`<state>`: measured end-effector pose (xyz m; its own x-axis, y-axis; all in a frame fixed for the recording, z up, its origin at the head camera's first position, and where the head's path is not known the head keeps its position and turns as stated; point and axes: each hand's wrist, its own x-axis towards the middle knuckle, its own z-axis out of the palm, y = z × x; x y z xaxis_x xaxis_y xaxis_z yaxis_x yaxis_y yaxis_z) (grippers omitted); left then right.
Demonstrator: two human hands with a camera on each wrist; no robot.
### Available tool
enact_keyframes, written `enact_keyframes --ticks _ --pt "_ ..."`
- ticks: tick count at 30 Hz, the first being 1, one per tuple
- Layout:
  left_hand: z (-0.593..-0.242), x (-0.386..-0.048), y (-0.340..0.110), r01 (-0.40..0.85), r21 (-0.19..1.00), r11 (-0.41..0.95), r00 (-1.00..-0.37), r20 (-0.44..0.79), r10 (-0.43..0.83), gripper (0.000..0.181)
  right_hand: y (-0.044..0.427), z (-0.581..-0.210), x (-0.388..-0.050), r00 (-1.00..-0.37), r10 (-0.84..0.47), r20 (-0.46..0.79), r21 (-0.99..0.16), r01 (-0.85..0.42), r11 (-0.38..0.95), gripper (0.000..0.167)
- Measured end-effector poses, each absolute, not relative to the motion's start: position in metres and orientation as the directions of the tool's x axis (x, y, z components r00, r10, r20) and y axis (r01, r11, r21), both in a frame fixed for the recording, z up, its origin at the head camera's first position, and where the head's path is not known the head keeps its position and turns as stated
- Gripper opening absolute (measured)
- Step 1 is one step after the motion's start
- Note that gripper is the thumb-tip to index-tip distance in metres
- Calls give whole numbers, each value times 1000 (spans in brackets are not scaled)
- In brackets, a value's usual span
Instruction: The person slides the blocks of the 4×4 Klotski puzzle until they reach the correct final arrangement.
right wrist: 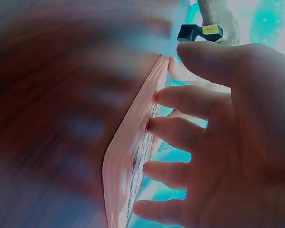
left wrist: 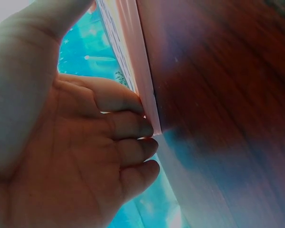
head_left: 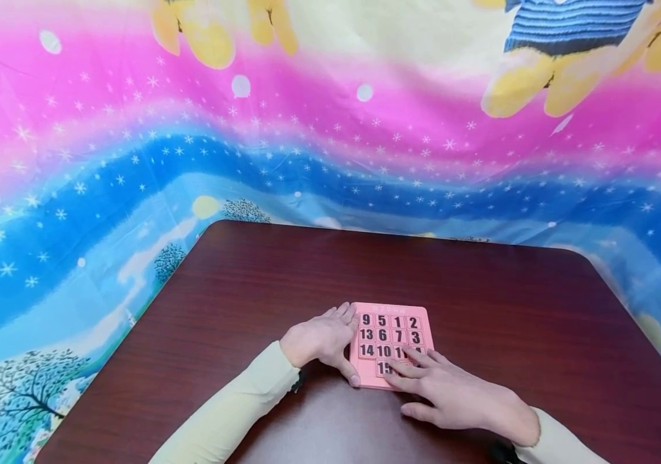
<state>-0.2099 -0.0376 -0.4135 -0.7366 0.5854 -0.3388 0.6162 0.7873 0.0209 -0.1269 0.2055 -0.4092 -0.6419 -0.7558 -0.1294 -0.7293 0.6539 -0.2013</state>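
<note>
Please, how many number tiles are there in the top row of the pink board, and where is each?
4. From left to right in the head view: 9 tile, 5 tile, 1 tile, 2 tile. None is hidden in this row.

I see a pale cream left sleeve point(head_left: 238, 403), softly creased, reaching the wrist of the bare left hand point(head_left: 326, 338). At that wrist sits a black fitting point(right wrist: 186, 33), angular, with a notch in its lower edge and a yellow label point(right wrist: 210, 29) whose dark print I can't read. The right sleeve point(head_left: 556, 443) looks pale too, above the bare right hand point(head_left: 464, 393); a second black piece point(head_left: 506, 451) shows by its cuff.
</note>
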Motion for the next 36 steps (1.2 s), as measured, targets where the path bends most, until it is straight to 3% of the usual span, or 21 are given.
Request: enact_keyframes --ticks 9,25,36 --pt "-412 -209 -38 609 23 793 -741 -341 579 123 200 -409 -133 -658 -748 -87 -147 -734 663 56" --pt "-412 -209 -38 611 33 791 -738 -337 585 122 175 -412 -157 -672 -730 -125 -171 -710 683 55" --pt "-411 -210 -38 609 35 792 -737 -342 582 122 171 -414 -150 -663 -741 -105 -118 -732 671 55"
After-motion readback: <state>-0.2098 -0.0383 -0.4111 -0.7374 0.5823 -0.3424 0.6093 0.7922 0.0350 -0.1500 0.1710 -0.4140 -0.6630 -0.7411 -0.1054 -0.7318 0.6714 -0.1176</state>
